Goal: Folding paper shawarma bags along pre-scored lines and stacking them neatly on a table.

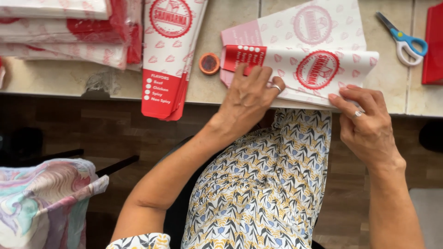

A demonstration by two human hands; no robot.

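Observation:
A white and red printed paper wrapper sheet (318, 69) lies on the stone counter (230, 18), its near part folded over into a cone-like sleeve. My left hand (249, 94) presses flat on the folded red end of the sheet. My right hand (364, 120) pinches the sheet's near right edge at the counter's rim. Each hand wears a ring.
A stack of finished folded sleeves (168, 55) lies left of the sheet, with more piled paper (64, 32) at the far left. A small round orange lid (209, 63) sits between them. Blue-handled scissors (404, 39) and a red object (434, 44) lie at the right.

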